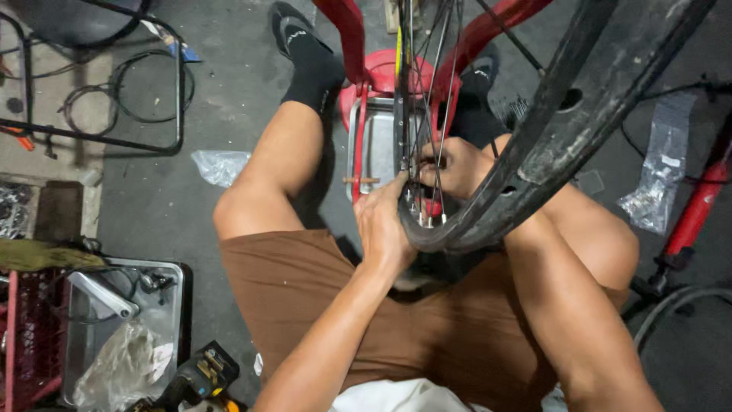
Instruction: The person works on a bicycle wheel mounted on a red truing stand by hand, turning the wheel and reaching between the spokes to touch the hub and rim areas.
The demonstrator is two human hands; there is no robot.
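A bicycle wheel stands upright between my knees, its black rim (pixel 534 145) curving from the top right down to my lap, thin metal spokes (pixel 427 84) running up from it. My left hand (pixel 385 225) grips the lower edge of the rim by the spoke nipples. My right hand (pixel 457 166) reaches in from behind the rim, fingers pinched around a spoke near the rim; whether it holds a small tool is hidden. The wheel sits in a red stand (pixel 358 91) with a metal base.
I sit in brown shorts and black socks on a dark concrete floor. A metal tray (pixel 171 305) with parts and a plastic bag lies at lower left, beside a yellow-black power tool (pixel 202 378). Plastic bags (pixel 659 175) and a red pump (pixel 698 206) lie right.
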